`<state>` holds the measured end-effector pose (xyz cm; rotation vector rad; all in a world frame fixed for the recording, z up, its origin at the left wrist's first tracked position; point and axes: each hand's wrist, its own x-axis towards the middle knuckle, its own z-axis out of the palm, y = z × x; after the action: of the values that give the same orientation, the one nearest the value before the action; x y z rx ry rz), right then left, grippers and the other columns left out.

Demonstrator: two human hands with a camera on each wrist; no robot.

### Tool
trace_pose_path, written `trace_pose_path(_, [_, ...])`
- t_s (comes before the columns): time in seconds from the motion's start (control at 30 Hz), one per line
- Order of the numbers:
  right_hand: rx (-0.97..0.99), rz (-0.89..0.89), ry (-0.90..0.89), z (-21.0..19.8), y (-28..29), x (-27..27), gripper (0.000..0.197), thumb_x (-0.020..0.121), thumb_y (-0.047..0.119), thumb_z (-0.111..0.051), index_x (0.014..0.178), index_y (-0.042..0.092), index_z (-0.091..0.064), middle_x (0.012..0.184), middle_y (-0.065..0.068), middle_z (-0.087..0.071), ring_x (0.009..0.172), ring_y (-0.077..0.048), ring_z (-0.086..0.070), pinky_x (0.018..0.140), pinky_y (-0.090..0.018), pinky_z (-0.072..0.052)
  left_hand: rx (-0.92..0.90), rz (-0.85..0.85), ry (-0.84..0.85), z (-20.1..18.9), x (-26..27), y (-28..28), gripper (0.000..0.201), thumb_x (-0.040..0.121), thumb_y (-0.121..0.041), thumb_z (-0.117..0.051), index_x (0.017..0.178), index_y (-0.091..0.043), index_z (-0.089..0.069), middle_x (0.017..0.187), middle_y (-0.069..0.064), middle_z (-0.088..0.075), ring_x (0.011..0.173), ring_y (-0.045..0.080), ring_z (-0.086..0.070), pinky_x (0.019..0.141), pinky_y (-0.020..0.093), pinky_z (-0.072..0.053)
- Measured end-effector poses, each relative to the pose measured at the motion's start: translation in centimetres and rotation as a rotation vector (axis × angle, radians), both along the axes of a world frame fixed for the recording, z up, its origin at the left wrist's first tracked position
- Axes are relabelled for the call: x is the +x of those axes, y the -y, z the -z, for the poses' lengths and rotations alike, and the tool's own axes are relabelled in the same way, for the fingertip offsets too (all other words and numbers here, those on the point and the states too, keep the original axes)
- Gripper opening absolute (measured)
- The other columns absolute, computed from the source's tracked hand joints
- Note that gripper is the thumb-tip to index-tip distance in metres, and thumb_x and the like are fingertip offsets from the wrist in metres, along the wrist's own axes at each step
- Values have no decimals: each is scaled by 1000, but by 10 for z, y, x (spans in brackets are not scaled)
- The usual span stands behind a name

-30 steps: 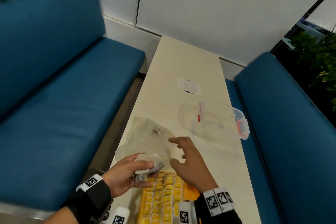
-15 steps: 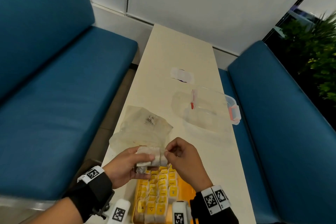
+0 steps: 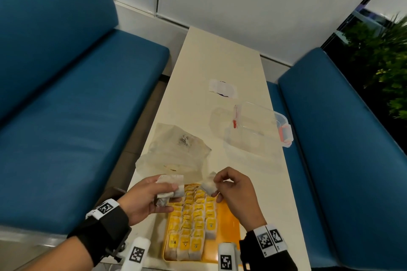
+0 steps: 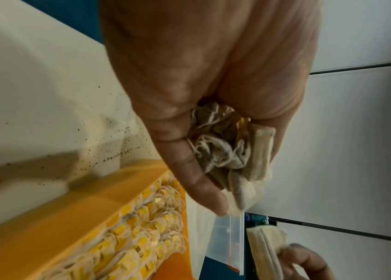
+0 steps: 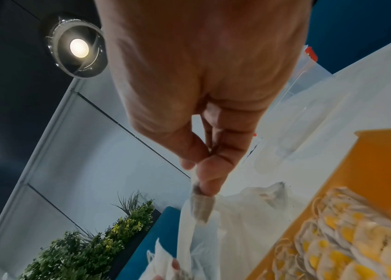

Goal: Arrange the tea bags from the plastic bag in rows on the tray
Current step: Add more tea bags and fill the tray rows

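Observation:
My left hand grips a small bunch of tea bags above the tray's far left corner; the left wrist view shows the crumpled tea bags in my palm. My right hand pinches a single tea bag between thumb and fingers, and that single tea bag hangs below my fingertips. The orange tray lies near the table's front edge, holding rows of tea bags with yellow tags on its left part. The crumpled plastic bag lies just beyond the tray.
A clear plastic box with red clips sits at the right of the cream table. A small white wrapper lies farther back. Blue benches flank the table. Tea dust speckles the table.
My right hand came to the bunch in my left hand, pinched one tea bag and pulled it away to the right. The head view tilted down toward the tray.

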<state>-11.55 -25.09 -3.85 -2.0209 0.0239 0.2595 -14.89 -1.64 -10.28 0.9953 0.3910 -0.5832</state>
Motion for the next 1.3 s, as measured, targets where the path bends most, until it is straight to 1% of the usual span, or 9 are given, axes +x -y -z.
trace_pose_path(0.1, [-71,24,11,6,5,-1,31,82,-13,-53,77,12,-70,75,1,-72,58,-11,-65,57,-25,-50,12,8,8,3,-1,-4,91,40,-34,-101,119,-7,-65,114,24,-72,99,33,-73,67,36,-63])
trace_pose_path(0.2, [-158,4,49,10,10,-3,44,78,-14,-53,82,24,-74,88,9,-74,83,-1,-67,71,-13,-50,23,20,0,0,-2,-4,58,73,-18,-87,123,-5,-62,111,23,-74,95,30,-73,67,35,-62])
trace_pose_path(0.3, [-255,-11,115,9,18,-6,36,82,-7,-61,85,27,-73,87,16,-70,84,7,-62,70,-4,-44,50,42,-2,0,-1,-4,39,87,-9,-71,124,-5,-61,110,22,-74,92,28,-74,69,35,-61])
trace_pose_path(0.47, [-424,-142,202,12,40,-9,13,88,14,-70,89,26,-76,100,18,-56,87,-1,-62,75,-8,-45,104,111,14,-4,6,-3,38,87,-8,-74,123,-3,-63,107,22,-75,82,24,-75,68,35,-61])
trace_pose_path(0.6, [-568,-227,157,14,52,-12,12,93,18,-62,94,25,-72,106,14,-59,87,-5,-62,81,-23,-51,130,155,54,-5,11,-1,89,40,-36,-101,117,-6,-68,109,22,-74,87,26,-75,68,35,-63])
trace_pose_path(0.67, [-602,-235,121,16,56,-14,14,94,15,-58,98,23,-70,100,8,-66,86,-8,-61,79,-25,-51,139,166,62,-4,13,0,97,32,-40,-103,116,-6,-69,110,22,-74,89,27,-75,67,34,-63])
trace_pose_path(0.83, [-663,-254,39,26,60,-21,10,93,17,-61,101,20,-65,87,8,-62,80,-10,-59,65,-15,-43,153,185,39,-5,17,8,39,85,-9,-77,122,-2,-65,109,21,-75,88,26,-74,64,33,-63])
trace_pose_path(0.97, [-696,-356,-51,32,59,-27,9,89,16,-63,92,21,-70,85,9,-62,75,-4,-56,66,-14,-43,168,221,36,-4,16,13,31,89,-6,-71,119,-3,-66,109,21,-75,89,28,-74,65,33,-63])
trace_pose_path(1.3, [-759,-579,-318,55,49,-32,24,88,7,-58,104,18,-73,114,0,-68,102,-16,-63,78,-22,-48,188,236,32,1,12,16,36,85,-8,-74,120,-4,-67,109,21,-75,92,30,-74,63,34,-63])
